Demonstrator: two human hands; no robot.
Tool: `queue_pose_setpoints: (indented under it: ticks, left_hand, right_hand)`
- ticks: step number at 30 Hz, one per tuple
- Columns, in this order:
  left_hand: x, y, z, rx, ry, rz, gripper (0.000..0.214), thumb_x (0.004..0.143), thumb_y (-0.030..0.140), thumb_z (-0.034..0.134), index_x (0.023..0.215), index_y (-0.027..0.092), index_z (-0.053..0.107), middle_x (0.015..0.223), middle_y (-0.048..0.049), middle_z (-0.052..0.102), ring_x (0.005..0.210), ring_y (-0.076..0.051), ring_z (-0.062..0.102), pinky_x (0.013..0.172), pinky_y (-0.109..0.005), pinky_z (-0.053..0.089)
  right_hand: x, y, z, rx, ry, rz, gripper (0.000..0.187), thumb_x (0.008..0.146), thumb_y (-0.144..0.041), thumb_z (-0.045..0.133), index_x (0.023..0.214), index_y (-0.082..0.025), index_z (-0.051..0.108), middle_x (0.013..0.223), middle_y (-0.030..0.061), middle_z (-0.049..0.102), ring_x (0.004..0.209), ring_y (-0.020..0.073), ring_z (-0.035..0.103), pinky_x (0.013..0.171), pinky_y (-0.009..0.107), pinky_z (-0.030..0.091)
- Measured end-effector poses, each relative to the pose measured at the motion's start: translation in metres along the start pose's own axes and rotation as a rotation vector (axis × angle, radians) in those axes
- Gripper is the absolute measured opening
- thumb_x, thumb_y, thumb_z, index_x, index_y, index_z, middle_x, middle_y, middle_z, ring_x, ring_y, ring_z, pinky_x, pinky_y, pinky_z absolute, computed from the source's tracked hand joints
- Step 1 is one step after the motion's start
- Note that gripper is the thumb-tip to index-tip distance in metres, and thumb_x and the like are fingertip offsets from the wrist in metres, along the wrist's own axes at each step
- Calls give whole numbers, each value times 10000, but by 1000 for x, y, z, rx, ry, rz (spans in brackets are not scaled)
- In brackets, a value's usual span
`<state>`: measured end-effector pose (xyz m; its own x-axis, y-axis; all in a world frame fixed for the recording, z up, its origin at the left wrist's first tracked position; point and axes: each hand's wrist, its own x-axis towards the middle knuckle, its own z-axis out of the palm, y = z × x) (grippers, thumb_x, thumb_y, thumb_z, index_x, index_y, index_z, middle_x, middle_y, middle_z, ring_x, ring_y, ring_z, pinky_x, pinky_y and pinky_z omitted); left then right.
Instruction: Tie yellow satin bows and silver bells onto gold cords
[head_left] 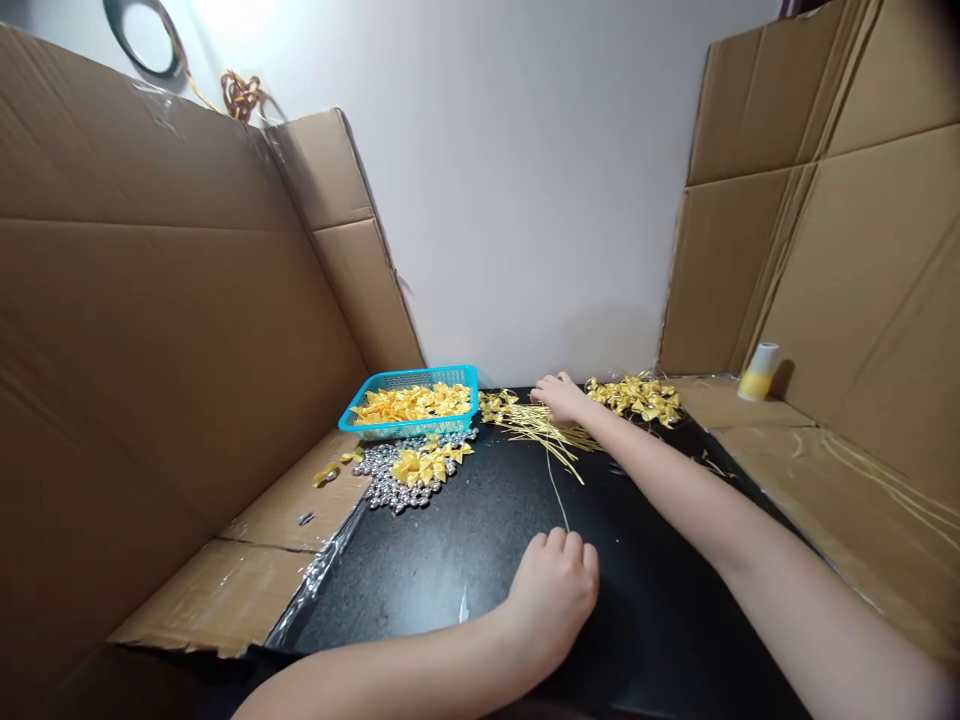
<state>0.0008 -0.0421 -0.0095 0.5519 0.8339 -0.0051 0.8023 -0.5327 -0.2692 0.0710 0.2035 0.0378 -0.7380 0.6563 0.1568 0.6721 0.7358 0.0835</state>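
My left hand (556, 590) is closed in a fist above the near part of the black table. A thin gold cord (556, 490) runs from its knuckles toward the far bundle of gold cords (551, 428). Farther off, my right hand (559, 397) rests over that bundle, close to the wall. Its fingers are bent and drawn together; what they pinch, if anything, is hidden. Left of the right hand lies a small heap of yellow ribbon bows (496, 405). To its right is a bigger pile of gold bows (636, 398).
A blue basket (409, 430) of yellow ribbon pieces stands at the back left. Silver beads (394, 485) and yellow bows (427, 465) lie before it. Cardboard walls (187, 330) enclose both sides. A thread spool (758, 372) stands at right on cardboard.
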Motion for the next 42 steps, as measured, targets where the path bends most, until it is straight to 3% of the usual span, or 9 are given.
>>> queue_pose_setpoints:
  ticks: [5,10,13,16,18,22,28,36,42]
  left_hand:
    - [10,0,-3,-121,-70,12,158,792,65,545,942,92,587,819,-137,622,756,-262,620,552,-328,483]
    - [15,-4,-3,-356,-31,-65,247,792,123,554,1038,99,564,920,-139,664,832,-274,652,669,-360,534]
    - [9,-14,-2,-466,20,-68,300,829,327,597,1049,128,554,994,-124,666,908,-263,643,777,-369,533]
    - [-9,-35,-2,-761,131,-50,706,541,508,835,1070,154,531,1053,-107,638,951,-269,611,798,-372,531]
    - [-26,-52,-4,-845,174,8,745,546,473,847,1142,176,513,1139,-106,607,1019,-258,587,856,-374,512]
    - [-49,-71,-5,-759,156,89,404,796,348,667,1158,206,559,1209,-98,599,1080,-239,566,935,-396,471]
    - [-47,-52,9,-671,68,366,787,813,521,586,1458,160,316,1494,-158,393,1372,-320,356,1132,-514,273]
    - [-59,-37,20,-707,-25,347,1015,780,579,585,1523,143,48,1577,-175,118,1443,-335,167,1160,-549,178]
    - [-60,-33,14,-707,-62,328,1015,774,631,560,1522,158,63,1580,-160,76,1451,-336,114,1159,-570,136]
  right_hand:
    - [-37,-12,-24,116,107,-49,380,794,-74,609,1159,-175,583,1245,135,561,1220,271,462,1033,471,339]
    - [-146,-52,-30,346,175,-166,106,882,-265,555,955,-207,604,992,38,646,958,159,583,897,291,437]
    - [-203,-72,-14,507,243,-191,215,809,-270,641,1010,-209,593,1066,62,637,973,193,586,875,321,450]
    - [-228,-79,-2,518,298,-95,255,806,-221,637,1055,-208,580,1091,79,634,1013,218,580,893,355,440]
    - [-232,-82,-1,521,273,-65,233,809,-247,648,1033,-209,593,1057,74,648,970,219,591,861,357,444]
    - [-232,-95,-2,451,172,-37,183,821,-312,659,974,-213,650,958,61,677,843,209,596,773,350,433]
    - [-228,-95,24,387,171,-205,264,902,-129,461,966,-210,704,916,55,717,844,178,603,839,355,430]
    - [-227,-75,18,329,158,-291,304,872,-156,496,1091,-226,694,1085,54,725,1009,219,587,906,400,421]
    - [-158,-51,14,218,78,188,180,841,-336,634,921,-194,712,953,62,723,929,216,621,821,332,440]
